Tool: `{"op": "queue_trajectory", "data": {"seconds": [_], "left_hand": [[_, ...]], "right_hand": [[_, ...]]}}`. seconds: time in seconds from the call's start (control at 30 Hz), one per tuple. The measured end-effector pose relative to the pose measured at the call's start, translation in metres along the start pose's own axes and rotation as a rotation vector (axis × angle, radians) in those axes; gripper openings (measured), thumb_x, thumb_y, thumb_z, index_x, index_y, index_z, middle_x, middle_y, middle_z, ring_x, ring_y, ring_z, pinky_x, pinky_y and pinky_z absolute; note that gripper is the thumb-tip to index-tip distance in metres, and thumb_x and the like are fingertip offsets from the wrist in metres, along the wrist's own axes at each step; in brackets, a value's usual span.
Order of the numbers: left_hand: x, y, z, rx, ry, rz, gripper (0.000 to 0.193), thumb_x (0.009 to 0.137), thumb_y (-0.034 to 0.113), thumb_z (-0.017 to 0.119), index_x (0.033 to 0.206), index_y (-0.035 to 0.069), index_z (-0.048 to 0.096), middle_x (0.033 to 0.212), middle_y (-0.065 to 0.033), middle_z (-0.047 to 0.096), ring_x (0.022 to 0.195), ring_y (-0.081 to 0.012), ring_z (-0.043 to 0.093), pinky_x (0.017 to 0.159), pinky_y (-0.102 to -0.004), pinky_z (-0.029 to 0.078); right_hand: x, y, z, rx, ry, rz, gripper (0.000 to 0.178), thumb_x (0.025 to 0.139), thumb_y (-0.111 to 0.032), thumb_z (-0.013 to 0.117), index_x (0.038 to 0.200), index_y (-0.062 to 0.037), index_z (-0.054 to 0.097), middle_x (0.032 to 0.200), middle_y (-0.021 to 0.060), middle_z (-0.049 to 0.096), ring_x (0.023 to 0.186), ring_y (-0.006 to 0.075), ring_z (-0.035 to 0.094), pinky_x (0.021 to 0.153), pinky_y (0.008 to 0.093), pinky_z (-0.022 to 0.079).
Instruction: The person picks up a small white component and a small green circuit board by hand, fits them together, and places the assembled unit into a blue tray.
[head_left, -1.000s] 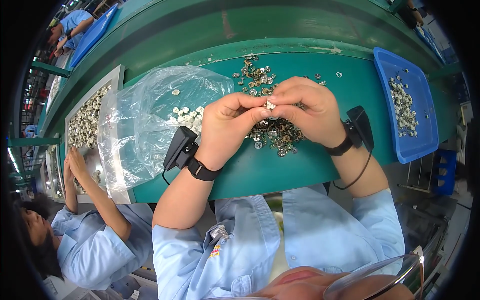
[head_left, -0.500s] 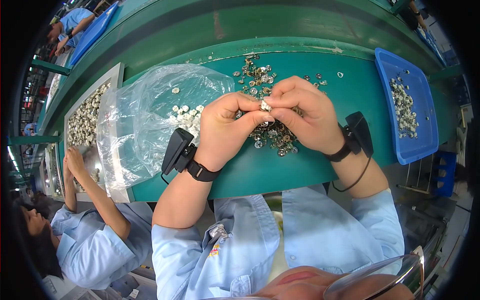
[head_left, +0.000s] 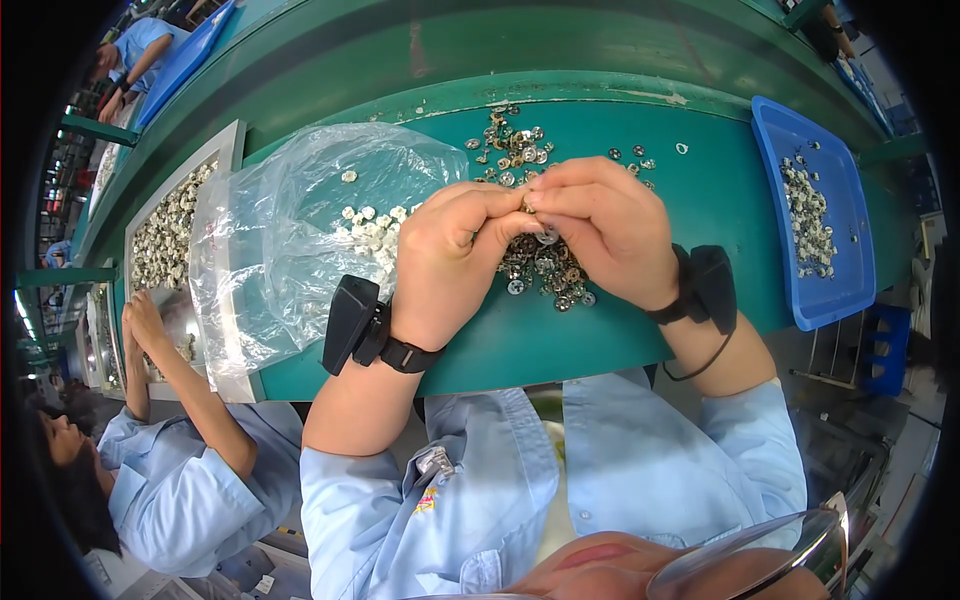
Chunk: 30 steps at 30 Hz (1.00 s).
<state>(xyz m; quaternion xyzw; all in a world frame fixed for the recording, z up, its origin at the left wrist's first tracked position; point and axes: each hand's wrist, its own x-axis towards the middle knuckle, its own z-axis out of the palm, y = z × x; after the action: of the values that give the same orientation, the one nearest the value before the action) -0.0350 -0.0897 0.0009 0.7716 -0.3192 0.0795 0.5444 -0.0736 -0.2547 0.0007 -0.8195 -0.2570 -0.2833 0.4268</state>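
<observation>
My left hand (head_left: 445, 255) and my right hand (head_left: 618, 230) meet over the bench, thumbs and forefingers pinched together fingertip to fingertip. Between them is a small white part, seen half a second ago and now mostly covered by the fingers. Beneath and beyond the hands spreads a heap of small round metal pieces (head_left: 545, 268), silver and brass-coloured. Left of my left hand lies a pile of small white parts (head_left: 375, 230), on or in a clear plastic bag (head_left: 285, 185). Both wrists carry a black strapped device.
A blue tray (head_left: 818, 302) at the right holds a pile of small whitish parts. At the left a metal-rimmed tray (head_left: 236, 150) holds many similar pieces, with a co-worker's hands (head_left: 145, 318) at it. A green ledge (head_left: 600, 90) borders the bench's far side.
My fingers have closed further over the small white part, hiding it. The right fingertips have shifted slightly left over it. The piles and trays stay put.
</observation>
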Motion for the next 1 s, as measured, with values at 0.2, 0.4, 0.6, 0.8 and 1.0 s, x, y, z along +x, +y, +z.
{"op": "queue_trajectory", "data": {"seconds": [0.2,0.4,0.6,0.8,1.0], "left_hand": [[0.002,0.005,-0.003,0.035,-0.029,-0.008,0.012,0.068,0.011,0.071,0.073,0.003,0.063,0.074,-0.0086,0.063,0.069,-0.0236,0.06,0.061,-0.031,0.048],[0.002,0.0,-0.002,0.1,-0.006,0.13,0.013,0.066,0.011,0.071,0.068,0.004,0.061,0.07,-0.0079,0.062,0.067,-0.0241,0.059,0.061,-0.032,0.047],[0.003,-0.001,-0.006,0.254,-0.04,0.245,0.014,0.065,0.012,0.071,0.065,0.005,0.059,0.066,-0.0076,0.059,0.065,-0.0255,0.057,0.061,-0.0326,0.046],[0.003,-0.001,-0.01,0.047,-0.109,0.098,0.012,0.067,0.011,0.071,0.069,0.004,0.062,0.069,-0.007,0.06,0.064,-0.0212,0.058,0.059,-0.0292,0.046],[0.001,-0.008,-0.008,-0.329,-0.194,-0.22,0.008,0.072,0.008,0.069,0.075,0.003,0.064,0.071,-0.0033,0.062,0.064,-0.0109,0.057,0.059,-0.0232,0.045]], "right_hand": [[0.002,-0.002,-0.004,0.07,-0.012,0.073,0.016,0.073,0.002,0.062,0.088,-0.0037,0.06,0.091,0.0102,0.06,0.082,0.023,0.059,0.068,0.0292,0.048],[0.002,-0.002,-0.004,0.059,-0.045,0.05,0.015,0.073,0.003,0.062,0.087,-0.0033,0.06,0.09,0.01,0.06,0.082,0.0224,0.059,0.068,0.0294,0.048],[0.003,-0.001,-0.004,0.111,-0.106,0.08,0.015,0.075,0.002,0.06,0.09,-0.003,0.061,0.089,0.0104,0.059,0.082,0.022,0.058,0.069,0.0295,0.047],[0.003,0.005,-0.008,0.271,-0.158,0.143,0.014,0.078,-0.001,0.059,0.092,-0.003,0.062,0.091,0.0097,0.058,0.084,0.0203,0.055,0.073,0.0286,0.044],[0.003,0.008,-0.011,0.434,-0.198,0.237,0.013,0.079,-0.003,0.059,0.092,-0.0033,0.062,0.094,0.0075,0.056,0.087,0.0179,0.052,0.076,0.0272,0.041]]}}
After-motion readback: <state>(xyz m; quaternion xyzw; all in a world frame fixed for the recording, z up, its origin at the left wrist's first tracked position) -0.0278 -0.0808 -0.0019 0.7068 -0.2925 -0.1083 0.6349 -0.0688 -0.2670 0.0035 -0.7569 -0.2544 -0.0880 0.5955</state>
